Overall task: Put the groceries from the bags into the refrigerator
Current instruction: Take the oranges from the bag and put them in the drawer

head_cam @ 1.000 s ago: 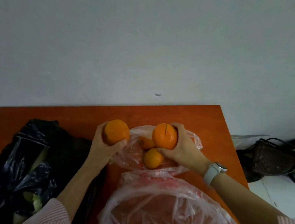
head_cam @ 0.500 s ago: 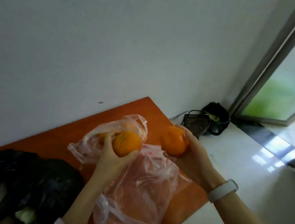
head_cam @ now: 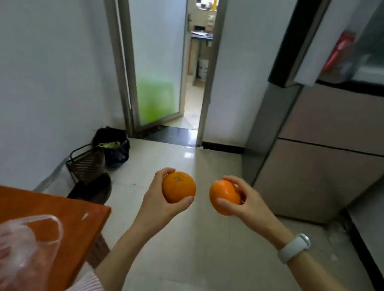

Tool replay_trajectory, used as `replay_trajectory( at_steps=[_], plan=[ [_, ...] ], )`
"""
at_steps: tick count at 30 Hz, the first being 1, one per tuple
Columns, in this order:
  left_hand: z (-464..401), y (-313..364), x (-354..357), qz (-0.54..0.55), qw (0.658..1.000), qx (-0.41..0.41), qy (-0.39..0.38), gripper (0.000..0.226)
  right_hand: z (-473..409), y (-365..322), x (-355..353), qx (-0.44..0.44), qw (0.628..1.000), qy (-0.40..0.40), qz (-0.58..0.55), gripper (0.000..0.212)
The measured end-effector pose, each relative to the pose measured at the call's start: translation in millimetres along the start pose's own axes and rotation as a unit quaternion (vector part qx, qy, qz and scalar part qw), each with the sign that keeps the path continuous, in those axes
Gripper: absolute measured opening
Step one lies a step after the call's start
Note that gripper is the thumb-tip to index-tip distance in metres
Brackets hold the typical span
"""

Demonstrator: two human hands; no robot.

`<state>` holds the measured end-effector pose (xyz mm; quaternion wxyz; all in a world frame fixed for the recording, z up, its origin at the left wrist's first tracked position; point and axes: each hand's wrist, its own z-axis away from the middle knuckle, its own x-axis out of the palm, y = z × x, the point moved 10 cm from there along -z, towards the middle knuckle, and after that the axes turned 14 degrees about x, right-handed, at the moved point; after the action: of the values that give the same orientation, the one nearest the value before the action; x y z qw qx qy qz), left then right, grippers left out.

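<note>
Two oranges are held side by side over the floor, one [head_cam: 178, 187] in the left hand [head_cam: 157, 198], one [head_cam: 224, 197] in the right hand [head_cam: 249, 204]. The tabletop [head_cam: 29, 206] lies at lower left (a plastic bag [head_cam: 5, 254] on it); the refrigerator [head_cam: 334, 145] stands ahead right, and the doorway [head_cam: 196, 72] is straight ahead.

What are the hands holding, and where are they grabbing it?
Each holds one round orange fruit around its sides: left hand one, right hand another.
</note>
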<state>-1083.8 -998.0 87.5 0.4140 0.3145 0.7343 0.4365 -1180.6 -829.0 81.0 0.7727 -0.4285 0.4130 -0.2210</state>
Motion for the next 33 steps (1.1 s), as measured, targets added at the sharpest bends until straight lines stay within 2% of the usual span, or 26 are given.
replay_trajectory(
  at_steps=[8, 11, 17, 24, 29, 33],
  plan=[
    [-87, 96, 273, 0.057, 0.986, 0.088, -0.133, 0.065, 36, 120, -278, 0.026, 0.982, 0.185, 0.002, 0.057],
    [-119, 132, 341, 0.054, 0.977, 0.116, -0.170, 0.065, 42, 137, -358, 0.035, 0.969, 0.246, 0.004, 0.057],
    [-204, 211, 442, 0.051, 0.957, 0.195, -0.207, 0.063, 27, 146, -484, 0.035, 0.947, 0.318, 0.015, 0.058],
    [-329, 269, 525, 0.079, 0.952, 0.245, -0.166, 0.063, -40, 128, -609, 0.002, 0.920, 0.391, 0.019, 0.062],
    [-432, 305, 577, 0.127, 0.942, 0.274, -0.146, 0.067, -121, 96, -696, -0.029, 0.923, 0.383, 0.002, 0.065],
    [-514, 321, 600, 0.140, 0.952, 0.262, -0.074, 0.071, -178, 74, -756, -0.039, 0.919, 0.391, -0.010, 0.066]
  ],
)
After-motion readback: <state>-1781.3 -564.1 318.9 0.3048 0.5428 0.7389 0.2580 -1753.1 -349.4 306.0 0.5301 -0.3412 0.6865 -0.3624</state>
